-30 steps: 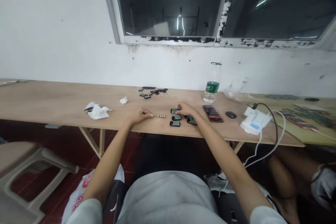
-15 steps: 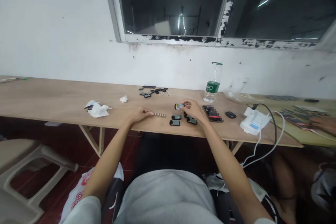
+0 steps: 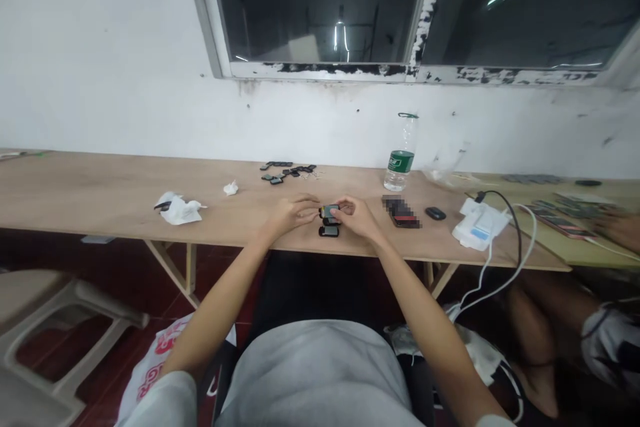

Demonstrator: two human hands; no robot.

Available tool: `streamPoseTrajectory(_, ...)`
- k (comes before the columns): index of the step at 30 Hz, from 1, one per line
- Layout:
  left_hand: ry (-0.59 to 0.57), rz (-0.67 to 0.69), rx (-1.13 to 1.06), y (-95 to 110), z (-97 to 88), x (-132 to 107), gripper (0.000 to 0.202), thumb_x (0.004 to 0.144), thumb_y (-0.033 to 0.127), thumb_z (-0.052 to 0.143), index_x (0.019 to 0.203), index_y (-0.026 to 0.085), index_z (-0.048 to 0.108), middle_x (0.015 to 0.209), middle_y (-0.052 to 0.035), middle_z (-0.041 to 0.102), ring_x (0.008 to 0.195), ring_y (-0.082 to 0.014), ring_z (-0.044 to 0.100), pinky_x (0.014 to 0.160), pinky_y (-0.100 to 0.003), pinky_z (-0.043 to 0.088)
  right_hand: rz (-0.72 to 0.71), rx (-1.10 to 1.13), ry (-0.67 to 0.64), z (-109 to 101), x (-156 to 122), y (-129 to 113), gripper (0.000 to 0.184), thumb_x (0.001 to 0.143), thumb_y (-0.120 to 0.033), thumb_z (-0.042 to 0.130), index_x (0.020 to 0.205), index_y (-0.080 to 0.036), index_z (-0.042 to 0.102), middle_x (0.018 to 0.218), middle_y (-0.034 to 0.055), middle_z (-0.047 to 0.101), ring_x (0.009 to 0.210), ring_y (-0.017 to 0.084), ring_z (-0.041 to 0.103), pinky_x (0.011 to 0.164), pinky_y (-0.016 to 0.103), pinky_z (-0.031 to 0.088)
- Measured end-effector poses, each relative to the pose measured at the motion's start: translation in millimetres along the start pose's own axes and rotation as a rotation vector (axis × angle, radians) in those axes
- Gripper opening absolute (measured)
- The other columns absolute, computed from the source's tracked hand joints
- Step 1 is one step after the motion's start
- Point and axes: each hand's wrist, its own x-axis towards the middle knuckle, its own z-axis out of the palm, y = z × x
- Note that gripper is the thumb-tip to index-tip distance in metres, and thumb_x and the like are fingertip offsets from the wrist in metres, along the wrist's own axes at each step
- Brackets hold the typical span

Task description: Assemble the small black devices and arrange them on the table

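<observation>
My right hand (image 3: pixel 356 215) pinches a small black device with a grey screen-like face (image 3: pixel 331 211) between thumb and fingers. A yellowish part shows at its left end. My left hand (image 3: pixel 296 213) is at that end, its fingers closed together; anything between them is too small to make out. Just below, a similar black piece with a grey face (image 3: pixel 329 231) lies on the table, and another is partly covered by the held one. The row of small metallic parts is hidden behind my left hand.
Several black pieces (image 3: pixel 277 180) lie toward the wall on the wooden table (image 3: pixel 110 197). Crumpled tissue (image 3: pixel 181 210) is left. A water bottle (image 3: pixel 399 163), a phone (image 3: pixel 403 213), a black oval case (image 3: pixel 435 213) and a white power strip with cables (image 3: pixel 480 223) are right. Another person's hand (image 3: pixel 620 227) is far right.
My right hand has brought the black device slightly left and down. My left hand has moved right from the row of metallic parts to the device's left end. The view has shifted slightly.
</observation>
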Motion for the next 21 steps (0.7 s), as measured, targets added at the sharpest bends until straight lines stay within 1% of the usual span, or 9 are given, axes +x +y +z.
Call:
streamPoseTrajectory(3,0.031,0.054,0.037,-1.6,9.9,2.6,0.018,0.098,0.029,0.065,0.108,0.02,0.077,0.113,-0.0102,0.077,0.104,-0.0215,0.074,0.092,-0.034,0.06,-0.019,0.023,0.02,3.4,1.1,-3.5,0.041,0.077,-0.051,0.081,0.098,-0.019,0.066,0.095,0.009,0.076,0.08,0.024,0.076,0.073,0.035,0.063)
streamPoseTrajectory(5,0.012,0.062,0.043,-1.4,12.4,4.5,0.017,0.097,0.027,0.066,0.108,0.021,0.077,0.115,-0.0095,0.077,0.104,-0.0209,0.074,0.092,-0.033,0.061,-0.032,0.025,0.048,2.9,1.3,-6.2,0.043,0.076,-0.053,0.081,0.097,-0.019,0.066,0.096,0.0095,0.076,0.082,0.024,0.076,0.075,0.036,0.063)
streamPoseTrajectory(9,-0.032,0.073,0.058,0.4,10.4,5.7,0.018,0.098,0.028,0.065,0.108,0.021,0.077,0.115,-0.0094,0.077,0.103,-0.0209,0.075,0.09,-0.031,0.061,-0.049,0.007,0.059,-0.5,0.0,-10.9,0.043,0.076,-0.053,0.081,0.096,-0.018,0.067,0.096,0.0098,0.076,0.084,0.024,0.075,0.076,0.036,0.063)
streamPoseTrajectory(14,-0.072,0.074,0.08,-1.8,9.6,1.7,0.022,0.099,0.033,0.063,0.112,0.022,0.077,0.12,-0.0099,0.076,0.107,-0.022,0.074,0.092,-0.032,0.061,-0.041,-0.03,0.03,-2.3,-0.8,-14.0,0.043,0.077,-0.054,0.079,0.097,-0.017,0.068,0.101,0.01,0.076,0.088,0.023,0.074,0.081,0.035,0.062)
streamPoseTrajectory(17,-0.072,0.077,0.071,-2.6,10.7,-0.1,0.025,0.1,0.034,0.061,0.116,0.022,0.076,0.122,-0.0108,0.075,0.107,-0.0225,0.075,0.092,-0.033,0.062,-0.032,-0.015,0.005,-2.8,-0.7,-14.8,0.044,0.076,-0.054,0.079,0.098,-0.018,0.068,0.099,0.0091,0.076,0.087,0.023,0.074,0.08,0.035,0.062)
streamPoseTrajectory(21,-0.065,0.074,0.019,-1.2,10.6,-0.2,0.025,0.1,0.032,0.061,0.117,0.021,0.076,0.118,-0.0108,0.077,0.105,-0.0226,0.075,0.092,-0.033,0.062,-0.034,0.014,-0.011,-3.7,-1.3,-16.4,0.044,0.077,-0.055,0.079,0.097,-0.018,0.069,0.101,0.0094,0.076,0.088,0.023,0.074,0.08,0.036,0.063)
